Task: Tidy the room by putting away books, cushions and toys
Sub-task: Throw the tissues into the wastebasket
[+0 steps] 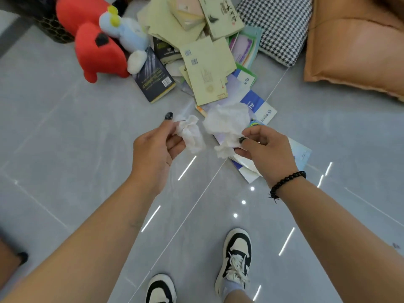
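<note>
My left hand (156, 145) pinches a small crumpled white tissue (191, 133) above the grey floor. My right hand (265, 149) pinches a larger crumpled white tissue (227, 121) just beside it. Beyond the hands a heap of books (207, 68) lies scattered on the floor, pale green covers on top and a dark book (154, 80) at its left. A red plush toy (96, 44) and a light blue plush toy (126, 31) lie left of the books. A black-and-white checked cushion (279, 27) and an orange cushion (354, 47) lie at the right.
A dark patterned basket (54, 29) stands behind the red plush at the upper left. My two black-and-white sneakers (237, 256) stand on the glossy grey tile floor (65, 138) at the bottom. Blue and white booklets (260, 107) lie under my right hand.
</note>
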A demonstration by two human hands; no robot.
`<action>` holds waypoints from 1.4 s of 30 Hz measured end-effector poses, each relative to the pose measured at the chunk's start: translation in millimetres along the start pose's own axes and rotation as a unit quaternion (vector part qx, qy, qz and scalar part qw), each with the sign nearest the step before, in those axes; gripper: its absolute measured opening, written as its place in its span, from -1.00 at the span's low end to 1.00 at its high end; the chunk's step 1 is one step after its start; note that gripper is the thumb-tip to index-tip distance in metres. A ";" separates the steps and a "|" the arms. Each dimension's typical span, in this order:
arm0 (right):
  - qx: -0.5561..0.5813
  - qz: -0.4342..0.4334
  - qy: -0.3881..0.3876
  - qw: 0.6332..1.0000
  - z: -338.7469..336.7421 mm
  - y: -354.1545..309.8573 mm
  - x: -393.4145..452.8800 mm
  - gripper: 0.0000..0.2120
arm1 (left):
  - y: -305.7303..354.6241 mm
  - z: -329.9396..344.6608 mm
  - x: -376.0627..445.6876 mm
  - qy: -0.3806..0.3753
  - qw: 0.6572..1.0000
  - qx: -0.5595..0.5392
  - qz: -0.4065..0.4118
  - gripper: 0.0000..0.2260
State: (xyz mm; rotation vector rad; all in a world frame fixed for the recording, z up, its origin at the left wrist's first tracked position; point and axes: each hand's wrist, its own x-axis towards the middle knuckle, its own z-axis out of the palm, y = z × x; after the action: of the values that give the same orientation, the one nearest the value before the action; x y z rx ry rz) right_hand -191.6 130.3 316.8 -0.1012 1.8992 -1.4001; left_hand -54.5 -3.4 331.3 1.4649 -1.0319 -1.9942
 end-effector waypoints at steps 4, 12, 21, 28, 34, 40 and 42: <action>0.025 -0.002 -0.007 1.000 -15.2 -106.1 -55.1 -0.80 | 78.0 26.3 -66.8 0.015 1.000 0.000 -0.013 -0.86; -0.047 -0.036 -0.045 0.997 -46.1 -251.0 -142.8 -0.71 | 195.5 71.1 -172.4 0.032 0.997 -0.066 -0.036 -0.81; -0.093 -0.079 -0.104 0.987 -12.5 -345.7 -181.2 -0.76 | 272.4 57.2 -234.5 0.050 0.997 -0.058 -0.031 -0.86; -0.050 -0.060 -0.090 0.993 73.8 -392.5 -171.5 -0.70 | 344.6 -4.2 -195.3 0.074 0.991 -0.111 0.011 -0.82; 0.020 -0.003 -0.064 0.998 174.3 -436.3 -153.5 -0.70 | 408.8 -64.8 -124.4 0.047 0.999 0.012 -0.014 -0.83; 0.036 0.017 -0.077 0.996 274.7 -473.3 -120.5 -0.69 | 482.8 -118.1 -50.5 0.036 0.999 0.041 0.005 -0.93; 0.021 0.014 -0.081 0.996 292.3 -482.0 -108.8 -0.68 | 496.8 -122.9 -33.1 0.045 0.998 0.047 0.005 -0.92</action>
State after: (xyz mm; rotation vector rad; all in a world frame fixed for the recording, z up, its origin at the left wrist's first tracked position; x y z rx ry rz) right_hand -109.1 -238.2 749.3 -0.1625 1.7299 -1.3703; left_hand 38.3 -321.6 722.6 1.5801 -1.1044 -1.8778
